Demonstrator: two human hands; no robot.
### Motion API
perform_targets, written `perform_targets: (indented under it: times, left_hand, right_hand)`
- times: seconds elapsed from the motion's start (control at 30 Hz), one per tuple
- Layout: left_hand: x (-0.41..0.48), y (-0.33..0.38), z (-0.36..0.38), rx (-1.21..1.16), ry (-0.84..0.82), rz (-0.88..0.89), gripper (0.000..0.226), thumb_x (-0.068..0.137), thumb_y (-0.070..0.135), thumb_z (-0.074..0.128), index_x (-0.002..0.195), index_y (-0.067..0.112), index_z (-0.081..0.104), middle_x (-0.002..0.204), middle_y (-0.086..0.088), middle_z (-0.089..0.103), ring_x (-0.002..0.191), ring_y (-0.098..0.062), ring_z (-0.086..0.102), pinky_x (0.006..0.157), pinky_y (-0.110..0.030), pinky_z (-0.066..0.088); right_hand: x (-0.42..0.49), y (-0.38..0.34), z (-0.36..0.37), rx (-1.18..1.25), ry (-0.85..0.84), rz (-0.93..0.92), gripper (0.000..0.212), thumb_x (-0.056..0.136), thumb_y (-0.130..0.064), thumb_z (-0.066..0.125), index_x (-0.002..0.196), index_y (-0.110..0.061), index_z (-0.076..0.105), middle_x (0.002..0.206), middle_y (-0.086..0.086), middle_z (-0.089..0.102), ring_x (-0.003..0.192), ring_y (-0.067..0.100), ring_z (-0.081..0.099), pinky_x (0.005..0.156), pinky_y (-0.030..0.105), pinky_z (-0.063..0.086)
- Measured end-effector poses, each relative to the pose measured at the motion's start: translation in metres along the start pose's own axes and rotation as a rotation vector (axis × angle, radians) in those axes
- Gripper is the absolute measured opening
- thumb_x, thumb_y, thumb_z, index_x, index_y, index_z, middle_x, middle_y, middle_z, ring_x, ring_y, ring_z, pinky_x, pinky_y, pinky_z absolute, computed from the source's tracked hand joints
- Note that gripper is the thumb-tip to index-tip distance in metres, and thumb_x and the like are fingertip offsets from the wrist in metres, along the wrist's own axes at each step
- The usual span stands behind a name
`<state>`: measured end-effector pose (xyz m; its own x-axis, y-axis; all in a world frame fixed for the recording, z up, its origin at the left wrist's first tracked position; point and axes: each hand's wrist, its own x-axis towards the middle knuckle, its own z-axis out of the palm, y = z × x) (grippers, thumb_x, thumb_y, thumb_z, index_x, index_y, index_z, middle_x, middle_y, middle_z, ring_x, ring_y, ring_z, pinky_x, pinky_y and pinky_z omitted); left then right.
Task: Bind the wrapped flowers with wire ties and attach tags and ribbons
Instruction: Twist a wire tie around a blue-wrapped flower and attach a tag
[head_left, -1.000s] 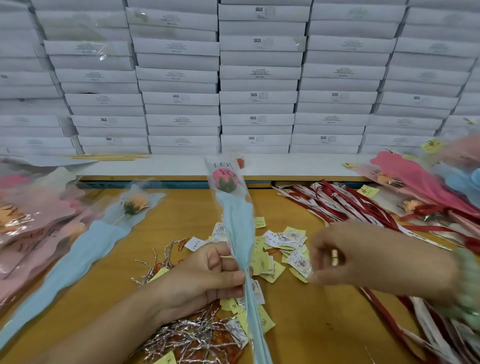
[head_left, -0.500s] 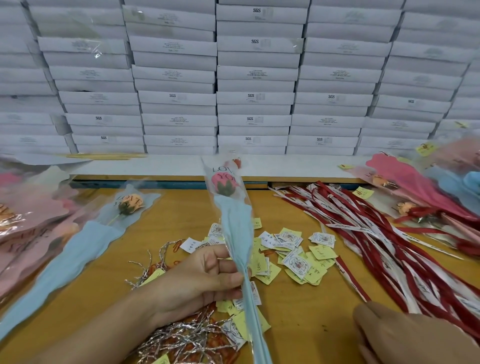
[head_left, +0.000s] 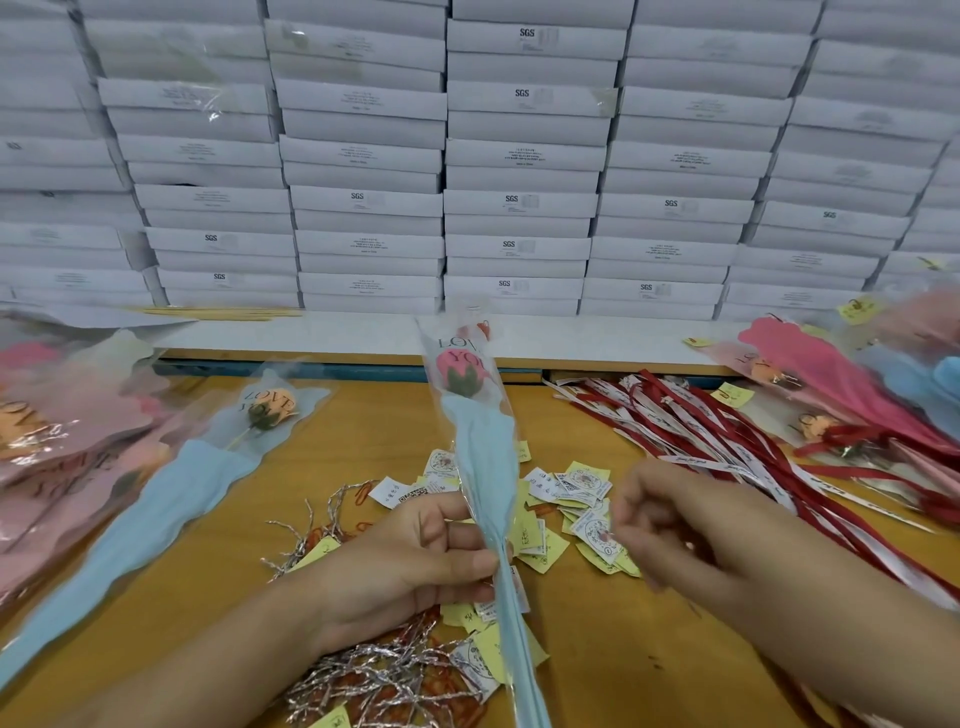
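While the left grip (head_left: 415, 561) clasps the wrapped flower (head_left: 485, 457) at its narrow waist, bloom end pointing away over the worktop (head_left: 623, 665), the right grip (head_left: 675, 530) hovers just beside it, fingers curled. Blur hides whether it pinches anything. Beneath lie scattered paper tags (head_left: 576, 483), with silver wire ties (head_left: 374, 680) under the left wrist, red and white ribbons (head_left: 727, 436) rightward and white boxes (head_left: 519, 156) stacked behind.

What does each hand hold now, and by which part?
The left hand grips the blue-wrapped flower at its narrow stem, below the bloom. The right hand has curled fingers; whether they pinch anything cannot be told.
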<state>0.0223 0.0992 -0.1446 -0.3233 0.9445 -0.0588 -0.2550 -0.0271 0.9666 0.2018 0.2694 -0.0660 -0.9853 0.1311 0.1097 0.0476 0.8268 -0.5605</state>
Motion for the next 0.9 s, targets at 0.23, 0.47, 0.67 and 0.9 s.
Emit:
perform_targets:
  times: [0.23, 0.47, 0.67, 0.9]
  left_hand:
    - [-0.001, 0.003, 0.006, 0.000, -0.007, 0.037, 0.025, 0.083, 0.004, 0.072, 0.088, 0.029, 0.077, 0.086, 0.004, 0.075, 0.082, -0.009, 0.071, 0.071, -0.022, 0.056]
    - [-0.001, 0.001, 0.004, 0.013, 0.009, 0.032, 0.030, 0.084, 0.002, 0.067, 0.089, 0.029, 0.077, 0.085, 0.004, 0.075, 0.083, -0.009, 0.072, 0.071, -0.021, 0.056]
    - [0.001, 0.000, 0.001, 0.005, 0.011, 0.031, 0.029, 0.083, 0.001, 0.071, 0.100, 0.024, 0.076, 0.094, -0.006, 0.075, 0.083, -0.014, 0.072, 0.070, -0.023, 0.057]
    - [0.001, 0.000, 0.000, -0.002, -0.008, 0.019, 0.030, 0.086, 0.001, 0.065, 0.098, 0.026, 0.076, 0.094, -0.003, 0.075, 0.088, -0.013, 0.072, 0.074, -0.023, 0.056]
  right_hand:
    - [0.034, -0.027, 0.028, 0.209, 0.049, -0.215, 0.011, 0.090, -0.020, 0.066, 0.085, -0.028, 0.070, 0.075, -0.014, 0.070, 0.072, 0.001, 0.058, 0.065, 0.011, 0.042]
    - [0.038, -0.019, 0.041, 0.358, 0.103, -0.193, 0.012, 0.082, -0.020, 0.076, 0.077, -0.023, 0.065, 0.067, -0.013, 0.068, 0.054, 0.006, 0.053, 0.055, 0.022, 0.044]
    - [0.038, -0.013, 0.048, 0.211, 0.103, -0.192, 0.014, 0.076, -0.031, 0.080, 0.071, -0.025, 0.069, 0.066, -0.018, 0.062, 0.063, 0.001, 0.054, 0.058, 0.009, 0.039]
    - [0.038, -0.012, 0.036, 0.237, -0.055, -0.097, 0.019, 0.092, -0.017, 0.064, 0.088, -0.030, 0.077, 0.084, -0.013, 0.072, 0.079, 0.000, 0.065, 0.066, 0.013, 0.047]
